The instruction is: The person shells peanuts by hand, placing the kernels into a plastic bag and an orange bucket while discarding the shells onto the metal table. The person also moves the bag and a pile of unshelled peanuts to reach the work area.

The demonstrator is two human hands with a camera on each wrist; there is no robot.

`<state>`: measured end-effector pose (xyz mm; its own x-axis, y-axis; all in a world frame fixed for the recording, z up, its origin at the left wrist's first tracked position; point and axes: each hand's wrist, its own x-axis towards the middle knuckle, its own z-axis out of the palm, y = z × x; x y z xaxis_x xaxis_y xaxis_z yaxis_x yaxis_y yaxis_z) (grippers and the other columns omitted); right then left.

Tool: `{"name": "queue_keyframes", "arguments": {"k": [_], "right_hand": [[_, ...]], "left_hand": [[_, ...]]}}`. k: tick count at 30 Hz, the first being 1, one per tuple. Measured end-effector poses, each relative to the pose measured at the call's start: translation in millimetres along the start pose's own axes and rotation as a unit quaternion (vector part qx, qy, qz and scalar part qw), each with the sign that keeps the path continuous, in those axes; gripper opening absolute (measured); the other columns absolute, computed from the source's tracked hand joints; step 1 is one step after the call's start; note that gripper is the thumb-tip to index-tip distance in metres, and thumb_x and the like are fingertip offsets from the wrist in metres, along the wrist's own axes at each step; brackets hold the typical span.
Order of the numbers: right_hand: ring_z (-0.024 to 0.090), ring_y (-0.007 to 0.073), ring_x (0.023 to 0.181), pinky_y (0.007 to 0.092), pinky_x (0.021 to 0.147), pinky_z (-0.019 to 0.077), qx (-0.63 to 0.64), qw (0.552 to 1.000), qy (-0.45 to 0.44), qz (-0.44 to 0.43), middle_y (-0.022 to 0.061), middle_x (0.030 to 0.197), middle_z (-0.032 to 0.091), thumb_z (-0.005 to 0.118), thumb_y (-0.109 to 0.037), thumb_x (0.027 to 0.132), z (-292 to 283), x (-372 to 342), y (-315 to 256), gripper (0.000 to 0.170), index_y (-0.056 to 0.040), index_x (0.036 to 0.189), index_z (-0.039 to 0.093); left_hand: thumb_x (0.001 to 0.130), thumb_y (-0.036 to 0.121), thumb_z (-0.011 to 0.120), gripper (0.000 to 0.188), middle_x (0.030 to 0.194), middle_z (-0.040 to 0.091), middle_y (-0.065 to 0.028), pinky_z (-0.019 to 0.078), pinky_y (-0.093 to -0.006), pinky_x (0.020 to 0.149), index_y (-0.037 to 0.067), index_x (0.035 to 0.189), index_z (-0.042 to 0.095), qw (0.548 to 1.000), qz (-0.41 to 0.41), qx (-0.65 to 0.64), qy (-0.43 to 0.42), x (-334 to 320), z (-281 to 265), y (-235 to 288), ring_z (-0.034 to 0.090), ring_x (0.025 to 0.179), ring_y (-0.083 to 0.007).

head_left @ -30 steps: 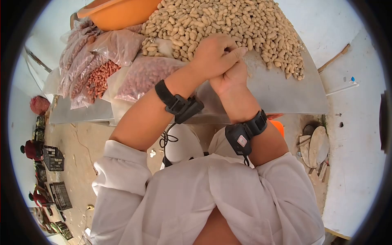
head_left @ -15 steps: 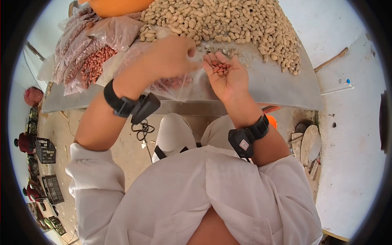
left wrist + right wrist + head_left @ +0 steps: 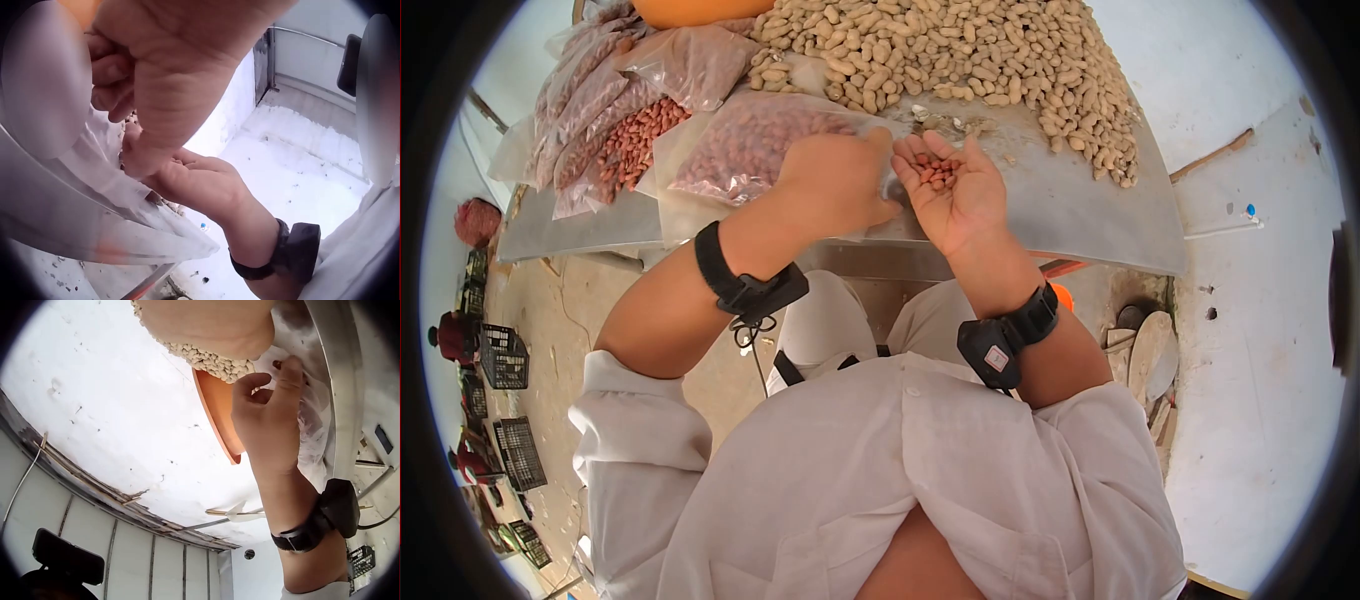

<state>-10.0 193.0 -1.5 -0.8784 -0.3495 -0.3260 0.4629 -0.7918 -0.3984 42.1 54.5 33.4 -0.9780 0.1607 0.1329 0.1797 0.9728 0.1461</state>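
My right hand (image 3: 960,195) is palm up and cupped, with several red shelled peanuts (image 3: 937,172) lying on it. Just left of it, my left hand (image 3: 830,185) has its fingers curled at the mouth of a clear plastic bag (image 3: 735,150) part filled with red peanuts. In the left wrist view the bag's film (image 3: 103,150) runs up to those fingers; the exact grip is partly hidden. The left thumb (image 3: 140,162) points toward the right hand, overlapping it in this view. Seen from the right wrist, the left hand (image 3: 269,425) bends beside the bag film.
A large heap of unshelled peanuts (image 3: 960,50) covers the back of the metal table (image 3: 1090,225). Other filled bags (image 3: 690,65) and loose red peanuts (image 3: 640,140) lie at the left, near an orange basin (image 3: 700,10). Shell bits (image 3: 955,122) lie behind the right hand.
The hands were together over the table a second ago, then parted. My right hand turned palm up, showing the peanuts. My left hand moved left to the bag, then back slightly right beside its mouth.
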Motion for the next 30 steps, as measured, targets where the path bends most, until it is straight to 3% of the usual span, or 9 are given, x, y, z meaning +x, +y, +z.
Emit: {"name": "queue_keyframes", "arguments": {"k": [8, 14, 17, 20, 24, 27, 30], "right_hand": [[0.051, 0.0339, 0.102, 0.0483, 0.098, 0.0397, 0.007, 1.000, 0.007, -0.003, 0.0232, 0.104, 0.052, 0.031, -0.032, 0.098, 1, 2, 1, 0.049, 0.0126, 0.104, 0.050], [0.052, 0.0333, 0.100, 0.0468, 0.096, 0.0417, -0.039, 0.998, -0.044, 0.027, 0.0224, 0.101, 0.053, 0.034, -0.030, 0.097, 5, 5, 9, 0.047, 0.0135, 0.101, 0.050], [0.053, 0.0300, 0.097, 0.0439, 0.092, 0.0441, -0.051, 0.997, -0.058, 0.029, 0.0204, 0.101, 0.054, 0.035, -0.030, 0.097, 20, 11, 17, 0.046, 0.0127, 0.099, 0.051], [0.051, 0.0208, 0.077, 0.0319, 0.076, 0.0446, -0.106, 0.991, -0.073, 0.020, 0.0097, 0.082, 0.056, 0.036, -0.035, 0.096, 42, 20, 28, 0.042, 0.0007, 0.087, 0.058], [0.047, 0.0132, 0.079, 0.0282, 0.074, 0.0402, -0.150, 0.977, -0.149, 0.005, 0.0027, 0.083, 0.054, 0.042, -0.040, 0.094, 66, 32, 46, 0.038, -0.0063, 0.093, 0.059], [0.049, 0.0141, 0.082, 0.0288, 0.076, 0.0400, -0.175, 0.969, -0.157, 0.075, 0.0037, 0.087, 0.056, 0.048, -0.035, 0.091, 67, 34, 37, 0.033, -0.0046, 0.097, 0.059], [0.052, 0.0157, 0.086, 0.0300, 0.078, 0.0406, -0.272, 0.947, -0.165, 0.033, 0.0056, 0.091, 0.059, 0.053, -0.026, 0.086, 64, 24, 17, 0.028, -0.0012, 0.097, 0.060]], "left_hand": [[0.072, 0.011, 0.057, 0.027, 0.075, 0.063, -0.0133, 0.0492, -0.0435, 0.063, 0.003, 0.096, 0.049, 1.000, 0.007, 0.008, 0.015, 9, 12, -5, 0.063, 0.074, -0.0324], [0.071, 0.011, 0.057, 0.027, 0.073, 0.061, -0.0178, 0.0471, -0.0451, 0.065, 0.004, 0.096, 0.049, 0.987, 0.014, -0.105, 0.121, 12, -2, -20, 0.060, 0.072, -0.0361], [0.071, 0.007, 0.056, 0.022, 0.060, 0.054, -0.0118, 0.0414, -0.0374, 0.052, 0.005, 0.090, 0.047, 0.973, 0.024, -0.158, 0.164, 15, -11, -28, 0.056, 0.057, -0.0274], [0.071, 0.006, 0.057, 0.022, 0.058, 0.051, -0.0086, 0.0402, -0.0329, 0.051, 0.006, 0.091, 0.049, 0.965, 0.046, -0.182, 0.183, 15, -21, -35, 0.054, 0.054, -0.0189], [0.074, 0.004, 0.054, 0.019, 0.060, 0.054, -0.0063, 0.0404, -0.0285, 0.051, 0.004, 0.092, 0.049, 0.961, 0.006, -0.216, 0.170, 17, -29, -46, 0.052, 0.054, -0.0124], [0.076, 0.004, 0.052, 0.018, 0.062, 0.055, -0.0057, 0.0407, -0.0270, 0.051, 0.003, 0.093, 0.049, 0.960, -0.012, -0.226, 0.163, 19, -32, -55, 0.052, 0.055, -0.0112], [0.077, 0.004, 0.051, 0.017, 0.062, 0.054, -0.0047, 0.0399, -0.0262, 0.051, 0.003, 0.094, 0.049, 0.962, -0.014, -0.217, 0.167, 18, -36, -56, 0.052, 0.055, -0.0106]]}}
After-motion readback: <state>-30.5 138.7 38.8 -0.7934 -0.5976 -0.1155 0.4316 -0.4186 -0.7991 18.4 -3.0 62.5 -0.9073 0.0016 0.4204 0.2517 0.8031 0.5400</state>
